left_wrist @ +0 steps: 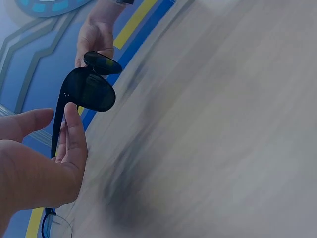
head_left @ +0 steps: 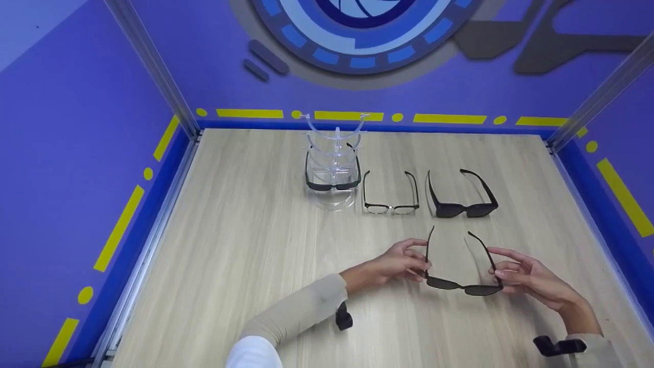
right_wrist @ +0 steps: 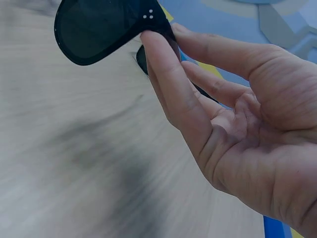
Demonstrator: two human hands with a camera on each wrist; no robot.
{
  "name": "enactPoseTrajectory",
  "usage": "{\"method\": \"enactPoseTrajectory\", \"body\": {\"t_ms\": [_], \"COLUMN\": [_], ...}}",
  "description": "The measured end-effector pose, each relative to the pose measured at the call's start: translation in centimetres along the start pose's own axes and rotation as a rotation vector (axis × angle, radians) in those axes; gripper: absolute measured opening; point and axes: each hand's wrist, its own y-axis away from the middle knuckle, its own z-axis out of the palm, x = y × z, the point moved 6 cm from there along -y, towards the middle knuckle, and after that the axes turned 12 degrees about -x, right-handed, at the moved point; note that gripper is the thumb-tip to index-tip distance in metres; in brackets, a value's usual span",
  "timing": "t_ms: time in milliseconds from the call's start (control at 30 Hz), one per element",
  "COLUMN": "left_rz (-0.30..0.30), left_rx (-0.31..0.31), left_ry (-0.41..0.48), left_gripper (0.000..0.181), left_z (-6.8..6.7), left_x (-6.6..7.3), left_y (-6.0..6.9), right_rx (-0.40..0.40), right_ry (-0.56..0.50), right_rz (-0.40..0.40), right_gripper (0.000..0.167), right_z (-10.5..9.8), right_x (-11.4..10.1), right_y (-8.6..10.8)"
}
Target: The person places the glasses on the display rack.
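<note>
Dark sunglasses (head_left: 480, 290) are held up by both hands, temples unfolded and pointing toward the back. My left hand (head_left: 398, 264) pinches the left temple near its hinge; my right hand (head_left: 534, 278) pinches the right temple close to the lens. In the left wrist view the sunglasses (left_wrist: 89, 89) hang by the fingers of my left hand (left_wrist: 44, 163), with the other hand (left_wrist: 96, 39) beyond. From the right wrist, the lens (right_wrist: 99, 29) shows beside the fingertips of my right hand (right_wrist: 237, 109).
Behind the hands, clear-lens glasses (head_left: 391, 208) and thick black sunglasses (head_left: 465, 209) lie on the wooden table (head_left: 245, 204). A transparent stand (head_left: 334, 148) to their left carries dark glasses (head_left: 332, 187) low down. Blue panels (head_left: 76, 153) enclose the table.
</note>
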Motion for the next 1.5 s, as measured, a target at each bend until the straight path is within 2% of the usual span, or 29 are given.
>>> {"method": "enactPoseTrajectory", "body": {"t_ms": [233,633,833,1267,1500], "left_rz": [-0.003,0.050,0.054,0.058,0.065], "left_rx": [0.007,0.019,0.016,0.049,0.064], "left_ry": [-0.052,-0.051,-0.044,-0.023,-0.018], "left_gripper": [0.068,0.065,0.064,0.069,0.069], "left_z": [-1.0,-3.1,-3.9,-6.7,-7.8], "left_x": [0.2,0.7,1.3,2.0,2.2], "left_y": [1.2,3.0,4.1,6.2,7.1], "right_rx": [-0.033,-0.009,-0.038,0.021,0.040], "right_ry": [-0.009,0.014,-0.005,0.076,0.063], "right_rz": [-0.019,-0.051,-0.093,-0.046,-0.036], "right_gripper": [0.059,0.060,0.060,0.062,0.063], "right_z": [1.1,3.0,3.9,4.6,5.3], "right_x": [0.2,-0.4,-1.0,-2.6,-2.6], "right_y": [-1.2,-3.0,-4.2,-7.2,-8.6]}}
